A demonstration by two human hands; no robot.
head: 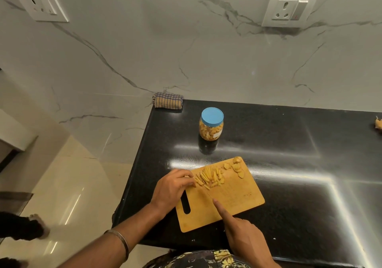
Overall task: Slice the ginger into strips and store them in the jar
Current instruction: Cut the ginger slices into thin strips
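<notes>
The cutting board was taken as the reference. It lay tilted on the black counter, its handle slot toward the person. A heap of ginger strips sat on the board's far left part, with several uncut ginger slices near its far corner. The left hand rested over the board's left edge, fingers curled down with their tips touching the left side of the strip heap; whether it pinched any piece could not be determined. The right hand was at the board's near edge, curled around a knife handle hidden within it, forefinger extended along the spine. The knife blade appeared only edge-on as a thin line running toward the strips, and was hard to make out. The jar, blue lid on and filled with yellow pieces, stood beyond the board, well apart from both hands. A folded checked cloth lay beyond the jar against the wall. A pale object far right of the board was cut off by the frame edge.
</notes>
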